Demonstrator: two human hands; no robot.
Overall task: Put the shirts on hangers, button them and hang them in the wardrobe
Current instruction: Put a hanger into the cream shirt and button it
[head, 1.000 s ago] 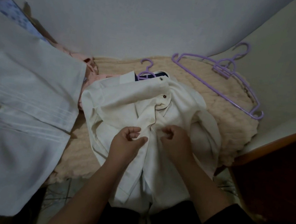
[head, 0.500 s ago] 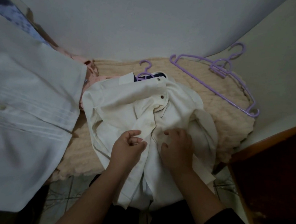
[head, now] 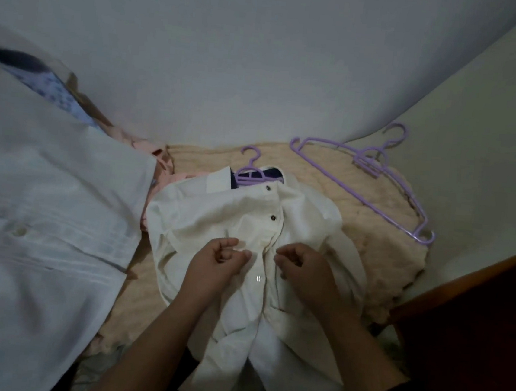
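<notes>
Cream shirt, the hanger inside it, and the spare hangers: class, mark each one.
Cream shirt (head: 217, 216): head view, left chest panel.
Hanger inside it (head: 250, 175): head view, neck below the hook.
Spare hangers (head: 358, 186): head view, long lower bar.

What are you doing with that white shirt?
A person is buttoning a cream shirt that lies on a beige blanket, already on a purple hanger. The left hand and right hand each pinch one front edge. Two upper buttons look done. Spare purple hangers lie beside it.
</notes>
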